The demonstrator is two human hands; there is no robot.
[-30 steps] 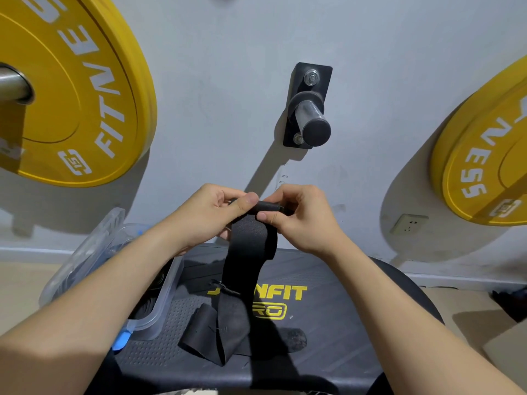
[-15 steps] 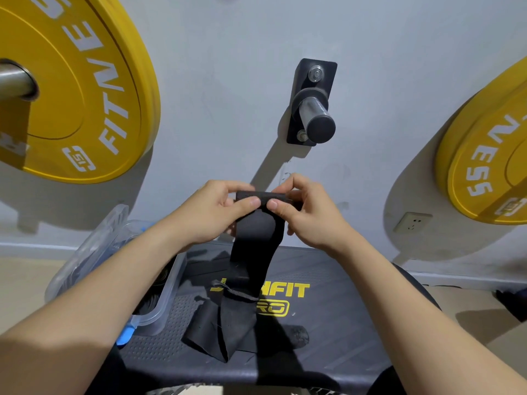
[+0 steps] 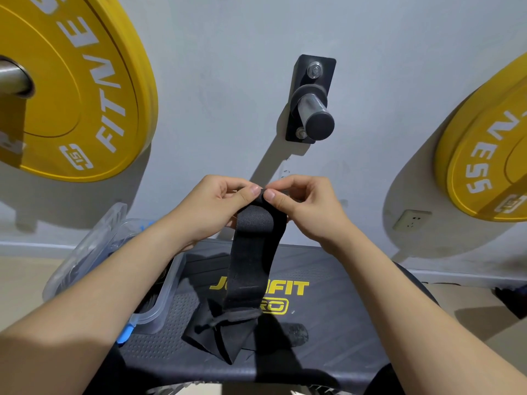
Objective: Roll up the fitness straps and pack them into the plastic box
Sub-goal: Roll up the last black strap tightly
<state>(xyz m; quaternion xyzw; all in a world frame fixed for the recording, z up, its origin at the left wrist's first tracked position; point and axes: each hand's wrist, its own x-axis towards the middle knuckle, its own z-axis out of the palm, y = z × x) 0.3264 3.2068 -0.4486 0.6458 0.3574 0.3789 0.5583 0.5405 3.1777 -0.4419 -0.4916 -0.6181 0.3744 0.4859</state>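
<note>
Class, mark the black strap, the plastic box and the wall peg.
black strap [image 3: 251,263], head view, hanging middle length.
plastic box [image 3: 170,286], head view, clear side wall.
wall peg [image 3: 320,124], head view, round end face.

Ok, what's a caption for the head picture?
Left hand and right hand pinch the black strap, its tail on the bench.

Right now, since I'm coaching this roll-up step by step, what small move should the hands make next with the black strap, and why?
Probably roll the pinched top end one turn downward. The left hand and right hand pinch only the top of the black fitness strap; the rest hangs unrolled, its tail crumpled on the bench.
</note>
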